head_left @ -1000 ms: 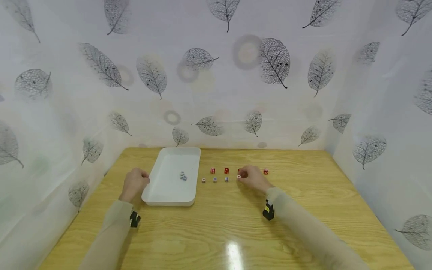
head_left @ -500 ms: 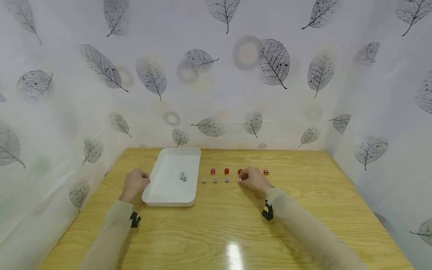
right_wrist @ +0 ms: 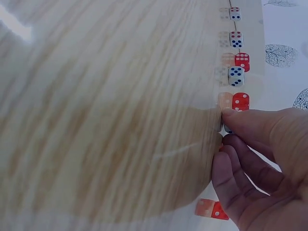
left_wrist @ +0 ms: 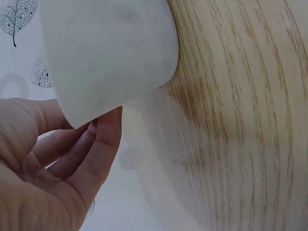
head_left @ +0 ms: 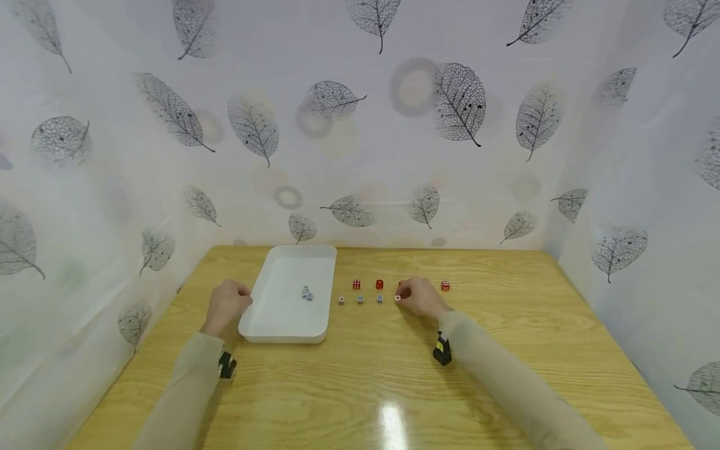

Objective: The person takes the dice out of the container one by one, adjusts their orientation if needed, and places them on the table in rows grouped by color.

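Observation:
My left hand (head_left: 226,306) grips the left rim of a white rectangular tray (head_left: 284,322), thumb and fingers on either side of its edge in the left wrist view. Inside the tray lies a small cluster of white dice (head_left: 307,294). To the right of the tray, my right hand (head_left: 422,297) pinches a white die (head_left: 397,299) at the table top, mostly covered by the fingertips in the right wrist view. It is in line with a front row of white dice (head_left: 360,300). Behind them runs a row of red dice (head_left: 379,284), one partly hidden by the right hand.
A wood-grain table (head_left: 337,394) carries everything. At the right end of the red row sits another red die (head_left: 445,285). Leaf-patterned white sheeting (head_left: 360,156) encloses the back and both sides.
My right hand has brought the pinched white die a little nearer the front, away from the red row, then slightly left. The left hand stays at the tray's rim.

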The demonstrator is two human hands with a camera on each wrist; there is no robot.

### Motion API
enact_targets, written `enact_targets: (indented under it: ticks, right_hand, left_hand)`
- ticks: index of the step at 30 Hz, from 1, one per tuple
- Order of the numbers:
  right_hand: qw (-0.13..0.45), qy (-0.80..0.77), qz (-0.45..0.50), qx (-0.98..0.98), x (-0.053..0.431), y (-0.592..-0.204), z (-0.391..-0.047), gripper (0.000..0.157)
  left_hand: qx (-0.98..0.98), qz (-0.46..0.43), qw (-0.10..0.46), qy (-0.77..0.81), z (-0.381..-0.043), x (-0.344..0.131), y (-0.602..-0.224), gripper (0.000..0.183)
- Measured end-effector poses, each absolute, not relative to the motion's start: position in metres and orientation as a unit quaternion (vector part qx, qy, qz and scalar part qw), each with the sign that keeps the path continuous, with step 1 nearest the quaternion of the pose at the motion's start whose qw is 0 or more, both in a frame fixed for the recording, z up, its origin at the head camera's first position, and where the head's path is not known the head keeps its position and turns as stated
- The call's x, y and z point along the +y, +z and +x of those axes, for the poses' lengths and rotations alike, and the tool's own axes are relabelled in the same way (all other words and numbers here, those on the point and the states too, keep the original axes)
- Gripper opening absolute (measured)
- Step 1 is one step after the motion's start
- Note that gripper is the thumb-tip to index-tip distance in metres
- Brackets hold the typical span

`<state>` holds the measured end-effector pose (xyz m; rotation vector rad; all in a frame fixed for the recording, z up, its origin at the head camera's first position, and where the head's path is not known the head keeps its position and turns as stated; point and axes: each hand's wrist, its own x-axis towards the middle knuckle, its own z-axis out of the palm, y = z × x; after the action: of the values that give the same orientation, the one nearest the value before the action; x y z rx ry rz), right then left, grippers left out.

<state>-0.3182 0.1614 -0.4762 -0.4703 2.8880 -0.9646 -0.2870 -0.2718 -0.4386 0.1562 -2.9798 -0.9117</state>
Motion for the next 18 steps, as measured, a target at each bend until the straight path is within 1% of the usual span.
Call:
enact_targets:
  ticks: [9, 18]
  right_hand:
    - [0.045, -0.323, -0.129, 0.937, 0.1617, -0.4727, -0.3172, 0.01]
    - [0.049, -0.326, -0.126, 0.936, 0.1602, -0.4711, -0.3153, 0.012]
  left_hand:
    - [-0.953, 0.059, 0.005, -0.296, -0.2847, -0.2697, -0.4355, 0.02]
    - [-0.953, 0.063, 0.005, -0.297, -0.2857, -0.2702, -0.4362, 0.02]
